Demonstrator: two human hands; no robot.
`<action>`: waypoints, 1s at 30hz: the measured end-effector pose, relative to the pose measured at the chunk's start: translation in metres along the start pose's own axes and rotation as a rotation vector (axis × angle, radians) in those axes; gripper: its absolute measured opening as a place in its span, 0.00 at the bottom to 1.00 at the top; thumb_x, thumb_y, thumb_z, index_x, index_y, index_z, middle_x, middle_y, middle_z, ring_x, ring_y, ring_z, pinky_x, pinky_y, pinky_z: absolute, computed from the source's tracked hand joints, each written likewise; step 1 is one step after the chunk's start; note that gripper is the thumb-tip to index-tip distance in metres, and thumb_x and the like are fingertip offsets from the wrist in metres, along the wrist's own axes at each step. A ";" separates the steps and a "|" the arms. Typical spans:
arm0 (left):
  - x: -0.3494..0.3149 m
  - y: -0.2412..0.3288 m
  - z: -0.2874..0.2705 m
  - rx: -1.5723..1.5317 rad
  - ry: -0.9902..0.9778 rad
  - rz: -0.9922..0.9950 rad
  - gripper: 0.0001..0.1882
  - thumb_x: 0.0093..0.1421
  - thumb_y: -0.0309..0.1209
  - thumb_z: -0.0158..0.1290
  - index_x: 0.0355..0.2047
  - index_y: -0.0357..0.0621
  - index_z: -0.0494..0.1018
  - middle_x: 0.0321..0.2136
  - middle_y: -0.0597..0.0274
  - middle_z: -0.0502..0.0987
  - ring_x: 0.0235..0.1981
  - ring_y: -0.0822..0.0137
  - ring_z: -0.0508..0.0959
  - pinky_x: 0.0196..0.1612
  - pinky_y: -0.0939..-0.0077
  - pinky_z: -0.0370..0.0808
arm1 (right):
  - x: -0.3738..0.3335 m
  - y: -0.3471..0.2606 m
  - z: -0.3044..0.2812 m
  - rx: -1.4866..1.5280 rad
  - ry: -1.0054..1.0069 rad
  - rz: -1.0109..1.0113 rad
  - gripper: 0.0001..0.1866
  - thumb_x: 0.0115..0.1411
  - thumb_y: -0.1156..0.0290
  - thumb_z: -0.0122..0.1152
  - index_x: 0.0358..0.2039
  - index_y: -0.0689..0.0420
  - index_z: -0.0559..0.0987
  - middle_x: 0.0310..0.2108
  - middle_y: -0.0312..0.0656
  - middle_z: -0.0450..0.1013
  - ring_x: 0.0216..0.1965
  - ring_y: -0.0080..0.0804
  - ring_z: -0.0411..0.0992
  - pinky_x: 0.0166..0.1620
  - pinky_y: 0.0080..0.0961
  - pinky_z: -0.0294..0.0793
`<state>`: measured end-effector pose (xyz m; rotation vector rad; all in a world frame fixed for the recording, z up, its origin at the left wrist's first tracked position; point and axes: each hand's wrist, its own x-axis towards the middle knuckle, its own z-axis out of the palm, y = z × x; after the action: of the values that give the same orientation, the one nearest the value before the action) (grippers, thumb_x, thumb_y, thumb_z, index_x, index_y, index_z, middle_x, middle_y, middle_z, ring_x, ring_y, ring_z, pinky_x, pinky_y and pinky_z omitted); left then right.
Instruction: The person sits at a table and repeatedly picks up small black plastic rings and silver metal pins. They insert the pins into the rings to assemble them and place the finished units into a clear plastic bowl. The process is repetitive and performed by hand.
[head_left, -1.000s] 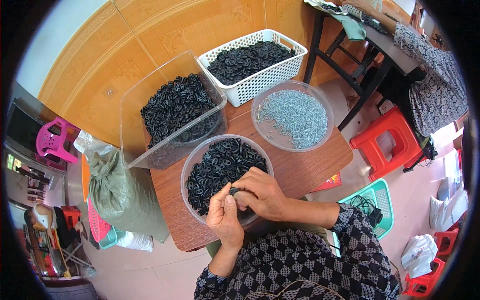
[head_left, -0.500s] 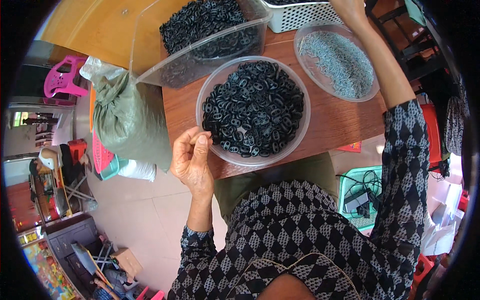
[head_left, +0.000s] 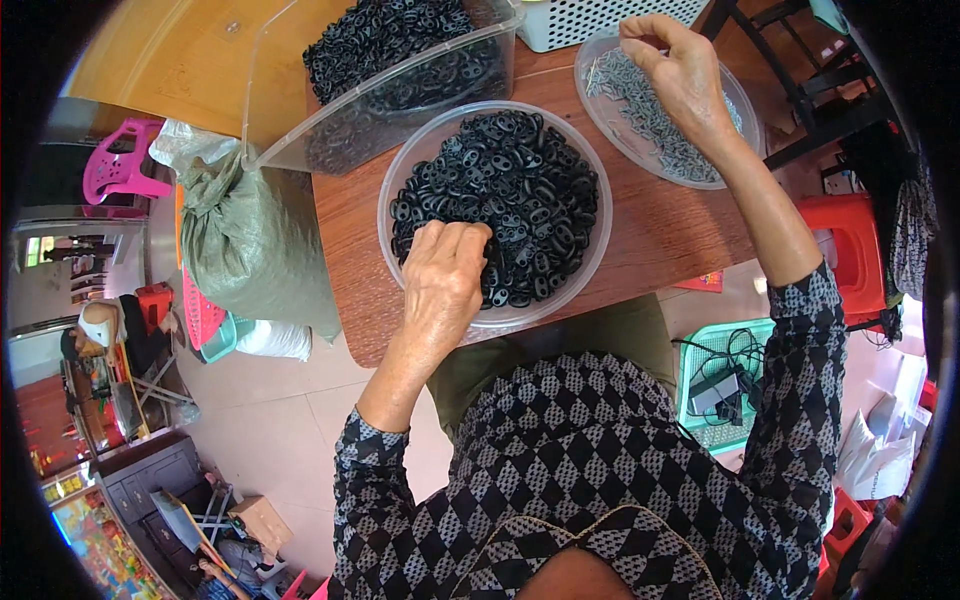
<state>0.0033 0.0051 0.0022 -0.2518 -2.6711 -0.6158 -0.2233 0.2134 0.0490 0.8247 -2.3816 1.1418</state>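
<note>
A round clear bowl [head_left: 603, 235] on the table holds a heap of black oval pieces [head_left: 535, 190], each with two holes. My left hand [head_left: 443, 270] is lowered onto the near left of this heap, its fingers curled together and the fingertips hidden. Behind it on the right, a second clear bowl [head_left: 607, 112] holds small silvery screws [head_left: 640, 108]. Above those screws hangs my right hand [head_left: 678, 78], thumb and fingers drawn into a pinch. Whatever is between them is too small to make out.
A clear rectangular bin [head_left: 400, 80] of black pieces stands at the back left, near a white perforated basket [head_left: 600, 22]. A tied green sack [head_left: 250, 240] leans by the table's left side. At floor level on the right are a green basket [head_left: 725, 432] with cables and a red stool [head_left: 845, 250].
My left hand has moved from the bowl's left rim to the right, onto the black pieces. My right hand has come back from beside the white basket to above the screws.
</note>
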 end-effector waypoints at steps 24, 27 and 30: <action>-0.004 0.001 -0.012 -0.643 0.071 -0.440 0.15 0.44 0.14 0.54 0.35 0.37 0.72 0.25 0.68 0.73 0.25 0.80 0.70 0.28 0.85 0.70 | -0.099 -0.094 0.007 0.431 -0.194 -0.097 0.06 0.48 0.80 0.60 0.29 0.62 0.76 0.24 0.41 0.72 0.27 0.35 0.70 0.30 0.27 0.68; -0.004 0.006 -0.022 -0.837 0.097 -0.540 0.17 0.42 0.13 0.54 0.36 0.36 0.74 0.26 0.68 0.73 0.24 0.79 0.70 0.29 0.86 0.69 | -0.093 -0.120 -0.018 0.585 -0.216 -0.093 0.07 0.46 0.82 0.60 0.28 0.64 0.76 0.23 0.41 0.73 0.24 0.33 0.69 0.27 0.27 0.67; -0.014 0.005 -0.029 -1.092 0.154 -0.651 0.18 0.43 0.13 0.53 0.37 0.35 0.76 0.26 0.66 0.74 0.24 0.79 0.70 0.30 0.86 0.69 | -0.097 -0.138 -0.048 0.526 -0.185 -0.425 0.06 0.51 0.78 0.58 0.30 0.67 0.75 0.21 0.40 0.72 0.22 0.28 0.68 0.23 0.22 0.63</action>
<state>0.0266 -0.0050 0.0225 0.3948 -1.9531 -2.1327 -0.0568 0.2157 0.1037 1.5774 -1.9011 1.5704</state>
